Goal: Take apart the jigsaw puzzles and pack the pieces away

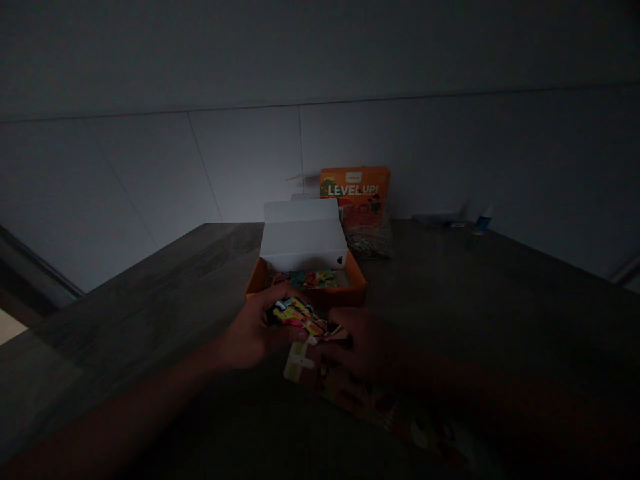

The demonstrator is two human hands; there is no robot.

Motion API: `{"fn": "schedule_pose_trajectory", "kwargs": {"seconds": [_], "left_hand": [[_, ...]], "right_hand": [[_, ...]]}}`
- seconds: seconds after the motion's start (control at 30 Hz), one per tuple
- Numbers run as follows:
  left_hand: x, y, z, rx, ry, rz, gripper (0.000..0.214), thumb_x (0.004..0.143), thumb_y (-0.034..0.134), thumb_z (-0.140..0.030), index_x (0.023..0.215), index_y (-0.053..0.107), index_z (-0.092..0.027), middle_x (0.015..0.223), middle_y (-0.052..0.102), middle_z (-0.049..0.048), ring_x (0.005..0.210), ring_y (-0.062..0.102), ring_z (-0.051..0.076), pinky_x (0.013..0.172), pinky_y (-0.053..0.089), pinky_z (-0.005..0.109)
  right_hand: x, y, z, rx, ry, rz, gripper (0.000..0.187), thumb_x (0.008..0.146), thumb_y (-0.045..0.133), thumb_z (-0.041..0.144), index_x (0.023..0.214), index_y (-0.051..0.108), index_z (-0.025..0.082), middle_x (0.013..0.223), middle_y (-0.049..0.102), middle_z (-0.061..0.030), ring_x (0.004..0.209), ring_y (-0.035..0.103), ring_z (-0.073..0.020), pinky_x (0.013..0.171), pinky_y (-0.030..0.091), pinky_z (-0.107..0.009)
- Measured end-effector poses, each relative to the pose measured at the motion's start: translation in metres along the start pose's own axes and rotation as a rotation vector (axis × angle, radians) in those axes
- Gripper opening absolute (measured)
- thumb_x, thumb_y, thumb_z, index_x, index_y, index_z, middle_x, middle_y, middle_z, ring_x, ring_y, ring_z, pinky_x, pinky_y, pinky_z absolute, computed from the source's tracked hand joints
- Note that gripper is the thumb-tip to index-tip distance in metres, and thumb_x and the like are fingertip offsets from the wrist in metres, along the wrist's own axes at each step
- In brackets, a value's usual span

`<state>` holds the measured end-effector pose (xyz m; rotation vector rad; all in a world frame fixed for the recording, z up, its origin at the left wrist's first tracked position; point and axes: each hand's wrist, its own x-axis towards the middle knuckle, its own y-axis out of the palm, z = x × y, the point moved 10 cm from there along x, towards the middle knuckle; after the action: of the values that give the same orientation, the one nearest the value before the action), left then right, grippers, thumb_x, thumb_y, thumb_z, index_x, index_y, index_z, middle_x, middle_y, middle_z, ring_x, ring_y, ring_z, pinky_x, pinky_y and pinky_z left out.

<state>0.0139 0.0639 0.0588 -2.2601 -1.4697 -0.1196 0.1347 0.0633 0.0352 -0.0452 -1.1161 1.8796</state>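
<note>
Several colourful jigsaw puzzle pieces (295, 315) lie in a pile in my left hand (253, 330), its fingers and thumb closed around them. At the pile's right edge, my right hand (363, 340) pinches what looks like a puzzle piece (340, 332), partly hidden by the fingers. Just beyond both hands stands an orange box (356, 281) with its white-lined lid raised, and more puzzle pieces (310, 278) lie inside. Under my right hand and forearm stretches a joined, printed puzzle strip (345, 393), partly covered and dim.
Behind the open box, an orange "LEVEL UP!" box (355, 193) leans near the wall. A clear plastic bag of pieces (370, 243) lies before it. At the back right of the dark table (165, 280) stands a small blue-and-white bottle (483, 220).
</note>
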Motion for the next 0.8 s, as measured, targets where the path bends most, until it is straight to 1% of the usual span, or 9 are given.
{"fn": "schedule_pose_trajectory", "kwargs": {"seconds": [0.13, 0.2, 0.27, 0.33, 0.5, 0.6, 0.67, 0.73, 0.8], "left_hand": [[-0.001, -0.002, -0.004, 0.025, 0.043, -0.022, 0.023, 0.073, 0.077, -0.018, 0.092, 0.064, -0.014, 0.088, 0.068, 0.0037, 0.078, 0.064, 0.016, 0.068, 0.052, 0.026], [-0.002, -0.005, -0.009, 0.027, 0.082, -0.055, 0.024, 0.073, 0.078, -0.017, 0.093, 0.065, -0.014, 0.090, 0.068, 0.0048, 0.080, 0.065, 0.017, 0.069, 0.053, 0.026], [-0.002, -0.009, -0.014, -0.002, 0.117, -0.098, 0.026, 0.071, 0.079, -0.018, 0.092, 0.065, -0.015, 0.089, 0.069, 0.0046, 0.079, 0.066, 0.017, 0.068, 0.054, 0.026], [-0.003, -0.011, -0.018, -0.056, 0.139, -0.133, 0.026, 0.070, 0.081, -0.017, 0.091, 0.065, -0.016, 0.087, 0.070, 0.0038, 0.076, 0.067, 0.016, 0.066, 0.055, 0.025], [-0.003, -0.015, -0.019, -0.163, 0.141, -0.192, 0.029, 0.066, 0.083, -0.016, 0.088, 0.065, -0.016, 0.082, 0.072, 0.0025, 0.071, 0.068, 0.015, 0.063, 0.057, 0.023], [-0.002, -0.015, -0.016, -0.222, 0.125, -0.204, 0.031, 0.066, 0.084, -0.018, 0.089, 0.064, -0.017, 0.080, 0.072, 0.0013, 0.069, 0.069, 0.014, 0.062, 0.057, 0.021], [-0.001, -0.019, -0.013, -0.237, 0.110, -0.235, 0.031, 0.067, 0.083, -0.020, 0.090, 0.062, -0.017, 0.082, 0.072, 0.0008, 0.070, 0.069, 0.014, 0.063, 0.057, 0.021], [-0.002, -0.024, -0.009, -0.186, 0.094, -0.280, 0.030, 0.070, 0.082, -0.021, 0.090, 0.060, -0.017, 0.083, 0.071, 0.0010, 0.072, 0.068, 0.014, 0.065, 0.057, 0.022], [-0.002, -0.025, -0.007, -0.071, 0.085, -0.289, 0.029, 0.074, 0.078, -0.023, 0.094, 0.058, -0.017, 0.086, 0.069, 0.0018, 0.074, 0.067, 0.015, 0.065, 0.056, 0.024]], "right_hand": [[0.001, 0.000, -0.002, 0.071, 0.030, 0.021, 0.029, 0.077, 0.071, 0.039, 0.069, 0.055, 0.017, 0.064, 0.056, 0.0024, 0.058, 0.048, -0.0102, 0.052, 0.030, -0.020], [0.001, -0.001, -0.003, 0.104, 0.055, 0.030, 0.028, 0.077, 0.072, 0.039, 0.069, 0.057, 0.016, 0.063, 0.055, 0.0028, 0.056, 0.048, -0.0097, 0.051, 0.030, -0.020], [0.001, -0.004, -0.001, 0.124, 0.037, 0.005, 0.024, 0.078, 0.071, 0.037, 0.073, 0.061, 0.016, 0.065, 0.057, 0.0022, 0.057, 0.050, -0.0098, 0.052, 0.031, -0.020], [0.001, -0.008, 0.003, 0.108, -0.006, -0.040, 0.024, 0.079, 0.070, 0.038, 0.074, 0.062, 0.016, 0.066, 0.057, 0.0016, 0.058, 0.050, -0.0099, 0.054, 0.031, -0.021], [0.000, -0.007, 0.007, 0.039, -0.075, -0.046, 0.033, 0.081, 0.068, 0.040, 0.063, 0.054, 0.016, 0.062, 0.051, 0.0024, 0.055, 0.044, -0.0090, 0.052, 0.028, -0.022], [0.001, -0.008, 0.004, 0.032, -0.062, -0.059, 0.030, 0.083, 0.067, 0.040, 0.068, 0.057, 0.016, 0.064, 0.052, 0.0022, 0.056, 0.045, -0.0097, 0.053, 0.029, -0.022], [0.000, -0.011, 0.004, 0.040, -0.071, -0.083, 0.031, 0.085, 0.066, 0.044, 0.073, 0.058, 0.016, 0.066, 0.055, 0.0015, 0.058, 0.048, -0.0104, 0.054, 0.032, -0.022], [-0.002, -0.015, 0.012, 0.033, -0.161, -0.128, 0.038, 0.087, 0.062, 0.052, 0.076, 0.058, 0.016, 0.069, 0.056, 0.0005, 0.060, 0.050, -0.0111, 0.055, 0.033, -0.023], [-0.007, -0.020, 0.028, 0.005, -0.323, -0.187, 0.044, 0.089, 0.056, 0.059, 0.075, 0.055, 0.017, 0.068, 0.055, 0.0002, 0.060, 0.049, -0.0118, 0.055, 0.034, -0.024]]}}
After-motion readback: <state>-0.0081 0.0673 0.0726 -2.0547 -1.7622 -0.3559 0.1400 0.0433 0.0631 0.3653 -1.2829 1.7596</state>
